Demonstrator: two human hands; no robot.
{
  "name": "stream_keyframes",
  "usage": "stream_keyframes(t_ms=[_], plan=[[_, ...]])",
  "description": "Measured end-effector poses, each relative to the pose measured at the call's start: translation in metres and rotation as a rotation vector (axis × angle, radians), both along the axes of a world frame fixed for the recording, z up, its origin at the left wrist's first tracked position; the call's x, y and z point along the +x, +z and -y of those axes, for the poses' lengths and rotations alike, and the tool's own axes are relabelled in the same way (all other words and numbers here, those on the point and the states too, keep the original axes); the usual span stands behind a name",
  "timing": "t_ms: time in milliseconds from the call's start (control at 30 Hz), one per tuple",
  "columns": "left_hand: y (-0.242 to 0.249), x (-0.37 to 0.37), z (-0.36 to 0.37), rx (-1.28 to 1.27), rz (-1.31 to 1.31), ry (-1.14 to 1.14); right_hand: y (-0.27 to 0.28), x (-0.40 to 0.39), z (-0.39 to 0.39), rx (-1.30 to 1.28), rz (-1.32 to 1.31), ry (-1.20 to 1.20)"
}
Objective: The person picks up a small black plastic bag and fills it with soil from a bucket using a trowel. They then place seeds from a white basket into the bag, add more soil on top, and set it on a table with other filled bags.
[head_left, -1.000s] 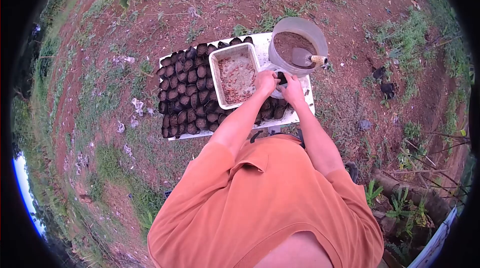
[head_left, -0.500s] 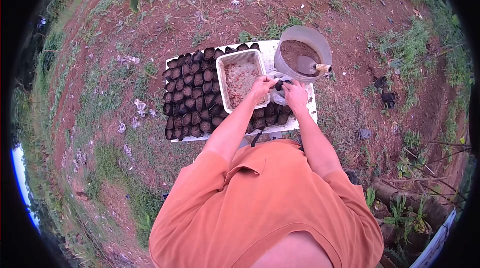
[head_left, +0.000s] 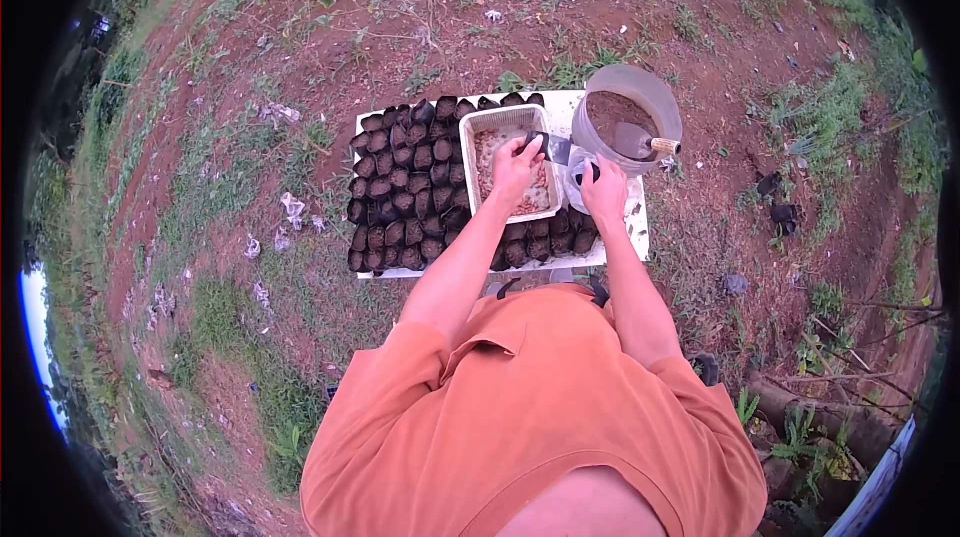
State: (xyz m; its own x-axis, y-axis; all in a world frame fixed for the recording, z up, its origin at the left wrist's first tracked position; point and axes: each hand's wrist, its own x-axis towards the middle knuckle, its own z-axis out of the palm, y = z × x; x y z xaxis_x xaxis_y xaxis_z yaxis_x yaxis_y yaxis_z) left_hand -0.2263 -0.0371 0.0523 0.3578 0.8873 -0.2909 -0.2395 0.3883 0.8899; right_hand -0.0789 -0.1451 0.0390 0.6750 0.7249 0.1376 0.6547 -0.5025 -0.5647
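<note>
My left hand (head_left: 513, 175) is closed on a small black plastic bag (head_left: 536, 143), held over the white plastic basket (head_left: 467, 162) with reddish bits and pale material in it. To its right, my right hand (head_left: 604, 191) is closed at a clear plastic bag (head_left: 575, 177); a black piece shows at its fingertips, seemingly another black bag. Just beyond that hand stands a translucent bucket (head_left: 673, 117) of soil, with a wooden-handled trowel (head_left: 632, 140) resting in it.
Many black bags filled with soil (head_left: 403, 180) stand in rows on a white board (head_left: 640, 227), left of and in front of the basket. Around it lie reddish ground, grass and scattered plastic scraps (head_left: 292, 207). Branches (head_left: 850, 377) lie at the right.
My hands have moved apart: the left has drawn away leftward with a black bag, over the basket. My right hand stays by the clear bag. The whole view has shifted slightly.
</note>
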Motion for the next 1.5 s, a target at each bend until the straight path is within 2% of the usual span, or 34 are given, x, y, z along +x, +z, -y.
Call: stream_keyframes(t_ms=[33, 67, 133, 167, 200, 267, 300, 433, 500, 567, 633, 800, 867, 900, 1067, 1133, 1200, 1267, 1300, 1400, 1467, 1500], plan=[[0.004, -0.007, 0.001, -0.050, 0.106, -0.014, 0.001, -0.001, -0.005, 0.113, 0.016, 0.050], [0.008, -0.016, 0.002, -0.046, 0.112, -0.011, 0.001, -0.004, -0.008, 0.116, 0.021, 0.054], [0.027, -0.038, 0.010, -0.027, 0.136, -0.058, 0.033, -0.024, -0.015, 0.316, -0.881, 0.168], [0.032, -0.051, 0.015, -0.020, 0.109, -0.070, 0.063, -0.043, -0.012, 0.317, -1.116, 0.235], [0.043, -0.066, 0.021, 0.003, 0.043, -0.077, 0.084, -0.061, -0.011, 0.319, -1.178, 0.257], [0.042, -0.095, 0.032, 0.042, -0.087, -0.063, 0.079, -0.085, -0.010, 0.308, -1.136, 0.333], [0.040, -0.110, 0.037, 0.059, -0.120, -0.045, 0.077, -0.095, -0.010, 0.218, -1.076, 0.315], [0.035, -0.163, 0.057, 0.116, -0.203, 0.047, 0.052, -0.141, -0.010, 0.255, -1.047, 0.344], [0.026, -0.184, 0.060, 0.133, -0.240, 0.078, 0.043, -0.162, -0.011, 0.210, -0.829, 0.394], [0.016, -0.201, 0.061, 0.145, -0.292, 0.123, 0.043, -0.180, -0.011, 0.165, -0.729, 0.377], [0.027, -0.212, 0.065, 0.135, -0.280, 0.163, 0.048, -0.196, -0.013, 0.161, -0.566, 0.373], [0.023, -0.237, 0.055, 0.220, -0.340, 0.248, 0.070, -0.219, -0.019, 0.040, -0.662, 0.412], [0.028, -0.248, 0.052, 0.367, -0.487, 0.311, 0.074, -0.227, -0.016, 0.109, -1.038, 0.501], [0.034, -0.253, 0.053, 0.386, -0.549, 0.305, 0.075, -0.225, -0.014, 0.049, -1.087, 0.536], [0.028, -0.254, 0.055, 0.523, -0.554, 0.314, 0.070, -0.229, -0.010, 0.050, -1.023, 0.508], [0.030, -0.246, 0.061, 0.698, -0.576, 0.611, 0.066, -0.232, -0.010, 0.094, -0.815, 0.452], [0.036, -0.252, 0.065, 0.663, -0.634, 0.529, 0.068, -0.235, -0.008, 0.124, -0.728, 0.437], [0.045, -0.253, 0.069, 0.392, -0.342, 0.207, 0.068, -0.242, -0.006, 0.148, -0.643, 0.418], [0.045, -0.251, 0.070, 0.358, -0.340, 0.110, 0.067, -0.246, -0.006, 0.172, -0.596, 0.445], [0.048, -0.248, 0.077, 0.352, -0.446, 0.044, 0.063, -0.251, -0.002, 0.188, -0.579, 0.487], [0.054, -0.250, 0.080, 0.295, -0.444, -0.004, 0.054, -0.248, -0.002, 0.214, -0.600, 0.610], [0.056, -0.252, 0.082, 0.244, -0.439, -0.049, 0.056, -0.247, -0.001, 0.155, -0.697, 0.623]])
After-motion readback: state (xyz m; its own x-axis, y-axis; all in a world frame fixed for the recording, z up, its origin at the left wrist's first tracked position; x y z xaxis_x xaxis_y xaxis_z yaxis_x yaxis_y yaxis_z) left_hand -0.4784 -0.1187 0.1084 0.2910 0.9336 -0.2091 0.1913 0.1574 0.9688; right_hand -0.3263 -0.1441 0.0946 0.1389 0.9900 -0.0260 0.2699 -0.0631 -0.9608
